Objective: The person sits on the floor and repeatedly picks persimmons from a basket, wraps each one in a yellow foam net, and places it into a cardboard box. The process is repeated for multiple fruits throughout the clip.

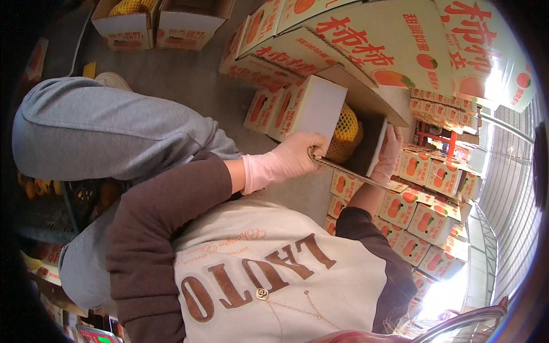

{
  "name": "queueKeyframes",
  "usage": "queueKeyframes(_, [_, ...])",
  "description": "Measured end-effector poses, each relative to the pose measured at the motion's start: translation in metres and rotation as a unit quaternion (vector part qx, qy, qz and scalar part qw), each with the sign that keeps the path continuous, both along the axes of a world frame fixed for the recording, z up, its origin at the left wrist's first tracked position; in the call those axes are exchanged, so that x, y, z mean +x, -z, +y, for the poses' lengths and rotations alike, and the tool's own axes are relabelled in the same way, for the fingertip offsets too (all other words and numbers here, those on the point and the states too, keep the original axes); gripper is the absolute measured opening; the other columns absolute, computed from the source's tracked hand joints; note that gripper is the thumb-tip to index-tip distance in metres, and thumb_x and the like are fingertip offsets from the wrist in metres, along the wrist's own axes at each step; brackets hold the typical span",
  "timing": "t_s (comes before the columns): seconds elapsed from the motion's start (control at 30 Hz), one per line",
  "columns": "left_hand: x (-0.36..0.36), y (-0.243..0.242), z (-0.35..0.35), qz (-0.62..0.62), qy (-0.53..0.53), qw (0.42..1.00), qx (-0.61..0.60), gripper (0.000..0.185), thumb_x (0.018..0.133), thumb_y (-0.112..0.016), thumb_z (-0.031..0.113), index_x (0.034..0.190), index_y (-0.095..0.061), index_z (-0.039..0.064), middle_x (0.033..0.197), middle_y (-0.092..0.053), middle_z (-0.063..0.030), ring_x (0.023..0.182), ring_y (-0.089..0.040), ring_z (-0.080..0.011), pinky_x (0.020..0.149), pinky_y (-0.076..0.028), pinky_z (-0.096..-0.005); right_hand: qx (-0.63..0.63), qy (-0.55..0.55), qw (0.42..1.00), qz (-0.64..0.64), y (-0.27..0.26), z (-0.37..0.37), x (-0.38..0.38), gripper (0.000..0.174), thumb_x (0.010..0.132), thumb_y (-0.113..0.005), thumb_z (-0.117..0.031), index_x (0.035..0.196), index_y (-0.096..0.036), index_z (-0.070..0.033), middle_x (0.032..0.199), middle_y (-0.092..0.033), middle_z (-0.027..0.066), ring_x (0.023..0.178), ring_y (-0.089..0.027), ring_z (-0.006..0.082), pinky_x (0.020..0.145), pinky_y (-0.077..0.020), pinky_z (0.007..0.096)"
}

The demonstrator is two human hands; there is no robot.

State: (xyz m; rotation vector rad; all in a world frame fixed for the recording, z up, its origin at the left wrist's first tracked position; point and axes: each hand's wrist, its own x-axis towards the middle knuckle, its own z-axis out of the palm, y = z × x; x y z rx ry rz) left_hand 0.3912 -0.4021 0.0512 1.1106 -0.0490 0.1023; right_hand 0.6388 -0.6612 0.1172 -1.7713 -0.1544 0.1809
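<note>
An open cardboard box [369,137] is between my hands, its flaps standing up. Inside it are a fruit in a yellow foam net [346,124] and a brownish netted item below that one. My left hand [291,158], in a pale pink glove, grips the box's near corner and flap edge, its fingers curled over the cardboard. My right hand [387,150], gloved likewise, holds the far side of the box, fingers pointing up along its pale flap. Part of the box's interior is in shadow.
Large printed cartons [356,47] stand close beyond the box, with smaller printed boxes [274,111] beside it. Stacked boxes [411,214] rise at the right. Two open boxes [184,36] sit at upper left. A dark crate [43,214] with fruit is near my legs.
</note>
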Motion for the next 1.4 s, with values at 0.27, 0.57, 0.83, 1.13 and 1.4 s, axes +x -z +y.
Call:
queueKeyframes(0.27, [-0.002, 0.012, 0.005, 0.014, 0.034, 0.999, 0.010, 0.039, 0.067, -0.076, -0.002, 0.069, -0.038, 0.008, 0.071, -0.038, 0.0015, 0.068, -0.037, -0.0100, 0.060, -0.036, -0.0270, 0.038, -0.004, 0.987, 0.154, 0.069, -0.004, -0.053, 0.024, 0.098, -0.055, -0.016, 0.115, -0.064, -0.001, 0.107, -0.068, 0.0091, 0.095, -0.064, 0.0204, 0.085, -0.0515, 0.0306])
queueKeyframes(0.57, [0.018, 0.019, 0.003, -0.052, -0.059, 0.996, 0.048, 0.051, 0.073, -0.074, 0.010, 0.118, -0.050, 0.007, 0.105, -0.056, -0.0127, 0.102, -0.054, -0.0245, 0.095, -0.041, -0.0333, -0.072, 0.024, 0.975, 0.207, 0.105, -0.017, -0.075, 0.026, 0.097, -0.055, -0.020, 0.113, -0.064, -0.002, 0.102, -0.067, 0.0117, 0.092, -0.065, 0.0247, 0.083, -0.0518, 0.0340])
queueKeyframes(0.83, [0.013, 0.044, 0.025, 0.230, 0.271, 0.861, 0.365, 0.042, 0.076, -0.060, 0.009, 0.117, -0.061, -0.002, 0.118, -0.062, -0.0252, 0.112, -0.061, -0.0373, 0.092, -0.049, -0.0455, -0.281, -0.025, 0.935, 0.216, 0.136, -0.027, -0.090, 0.028, 0.097, -0.054, -0.024, 0.112, -0.064, -0.003, 0.097, -0.067, 0.0141, 0.089, -0.065, 0.0286, 0.080, -0.0520, 0.0370])
queueKeyframes(1.13, [-0.041, -0.031, 0.115, -0.020, -0.234, 0.963, 0.134, 0.039, 0.089, -0.063, 0.025, 0.120, -0.056, 0.002, 0.103, -0.063, -0.0156, 0.097, -0.063, -0.0296, 0.083, -0.050, -0.0409, -0.481, -0.314, 0.805, 0.146, 0.133, 0.044, -0.132, 0.030, 0.097, -0.053, -0.028, 0.110, -0.064, -0.004, 0.092, -0.067, 0.0167, 0.086, -0.065, 0.0330, 0.078, -0.0522, 0.0404])
queueKeyframes(1.4, [-0.223, -0.065, 0.264, -0.055, -0.690, 0.637, 0.338, 0.027, 0.101, -0.053, 0.019, 0.124, -0.055, 0.006, 0.104, -0.067, -0.0080, 0.093, -0.063, -0.0131, 0.085, -0.053, -0.0281, -0.405, -0.655, 0.637, -0.046, 0.103, 0.218, -0.195, 0.032, 0.096, -0.052, -0.031, 0.109, -0.064, -0.004, 0.088, -0.066, 0.0190, 0.083, -0.065, 0.0369, 0.076, -0.0524, 0.0434])
